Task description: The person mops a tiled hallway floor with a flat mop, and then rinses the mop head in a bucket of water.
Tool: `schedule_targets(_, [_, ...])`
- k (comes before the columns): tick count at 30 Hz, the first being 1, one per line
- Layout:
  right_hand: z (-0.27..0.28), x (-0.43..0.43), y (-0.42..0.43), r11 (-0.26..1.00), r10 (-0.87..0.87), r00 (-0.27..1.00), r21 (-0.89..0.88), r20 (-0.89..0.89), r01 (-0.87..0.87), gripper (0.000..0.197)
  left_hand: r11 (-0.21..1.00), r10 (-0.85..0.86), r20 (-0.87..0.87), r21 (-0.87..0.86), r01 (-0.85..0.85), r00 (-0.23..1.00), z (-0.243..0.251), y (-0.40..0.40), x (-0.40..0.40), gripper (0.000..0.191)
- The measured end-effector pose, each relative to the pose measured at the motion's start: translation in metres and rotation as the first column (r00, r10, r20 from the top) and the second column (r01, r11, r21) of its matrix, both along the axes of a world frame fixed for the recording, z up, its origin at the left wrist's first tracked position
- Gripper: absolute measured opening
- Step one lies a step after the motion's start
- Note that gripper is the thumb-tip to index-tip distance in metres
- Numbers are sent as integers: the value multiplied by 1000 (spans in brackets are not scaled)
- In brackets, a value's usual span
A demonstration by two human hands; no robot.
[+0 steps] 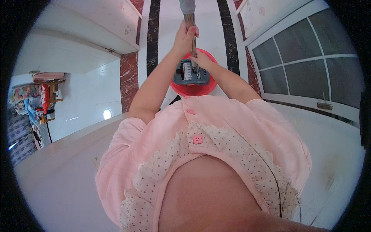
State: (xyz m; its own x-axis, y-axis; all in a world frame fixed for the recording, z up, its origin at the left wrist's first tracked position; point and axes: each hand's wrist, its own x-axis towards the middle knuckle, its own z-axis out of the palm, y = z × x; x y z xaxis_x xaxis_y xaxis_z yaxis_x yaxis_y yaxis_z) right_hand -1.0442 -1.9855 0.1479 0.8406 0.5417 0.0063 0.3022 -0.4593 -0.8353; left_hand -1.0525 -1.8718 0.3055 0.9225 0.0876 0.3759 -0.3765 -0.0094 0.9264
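Observation:
A metal mop pole with a grey upper sleeve stands in front of me. My left hand is wrapped around the pole, higher up. Lower down, my right hand grips the same pole near its foot. Beneath both hands sits a red plastic bucket on the floor. A dark grey plastic wringer unit with a white ribbed part is inside the bucket's rim. The pole's lower end reaches into this unit; whatever is at its tip is hidden.
White floor tiles run ahead between two black marble strips. A white door with dark panes is on the right. To the left, a doorway opens onto a room with a wooden chair and piled cloths.

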Motion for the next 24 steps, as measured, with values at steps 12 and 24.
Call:
schedule_targets(12, [181, -7, 14, 981, 76, 875, -193, 478, 21, 42, 976, 28, 299, -215, 38, 954, 154, 14, -3, 20])
schedule_targets(24, [254, 4, 2, 989, -123, 895, 131, 428, 73, 29, 954, -256, -24, 156, 257, 966, 144, 15, -4, 27])
